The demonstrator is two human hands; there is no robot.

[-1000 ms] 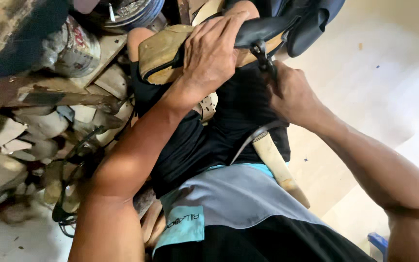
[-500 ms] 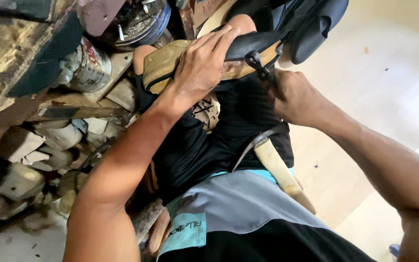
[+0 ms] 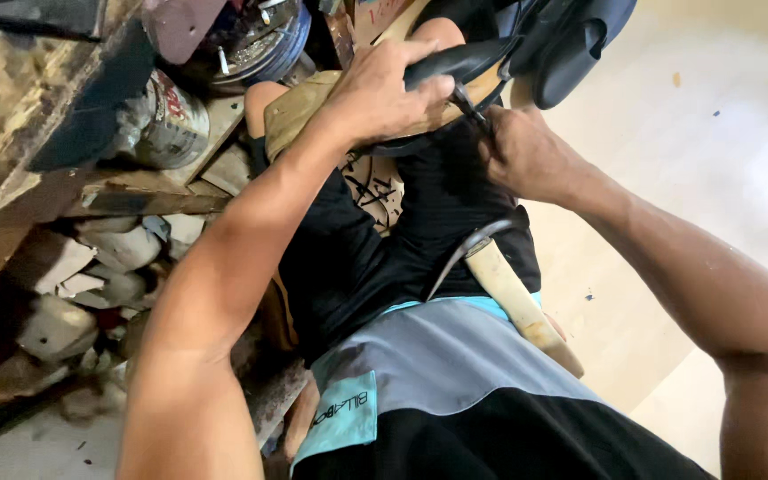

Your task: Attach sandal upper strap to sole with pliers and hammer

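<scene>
The left hand (image 3: 384,93) is gripping a black leather shoe upper (image 3: 464,62). The right hand (image 3: 522,156) is closing on metal pincers (image 3: 473,107). A dented tin can (image 3: 171,120) is lying at nine o'clock.

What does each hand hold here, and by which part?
The left hand presses on the black shoe, gripping its upper on the knee. The right hand grips a thin dark tool by its lower end.
</scene>
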